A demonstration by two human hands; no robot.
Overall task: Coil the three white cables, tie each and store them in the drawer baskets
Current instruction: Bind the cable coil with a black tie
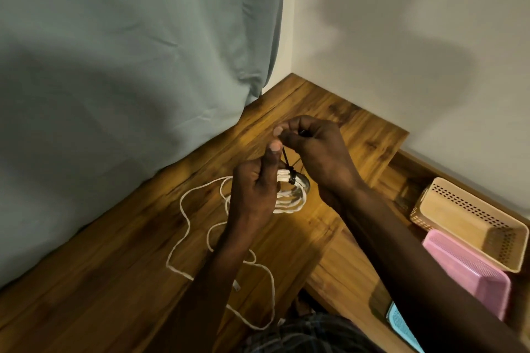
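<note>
My left hand grips a coiled white cable above the wooden table. A black tie wraps the coil's top. Its thin tail runs up to my right hand, which pinches it between thumb and fingers. Loose white cable snakes over the table below and to the left, partly hidden under my left forearm. How many loose cables lie there I cannot tell. A beige basket, a pink basket and a blue basket sit in the open drawer at the right.
A grey-green curtain hangs along the table's left side. White walls meet at the far corner. The drawer's wooden rim juts out below the table's right edge, and a plaid garment shows at the bottom.
</note>
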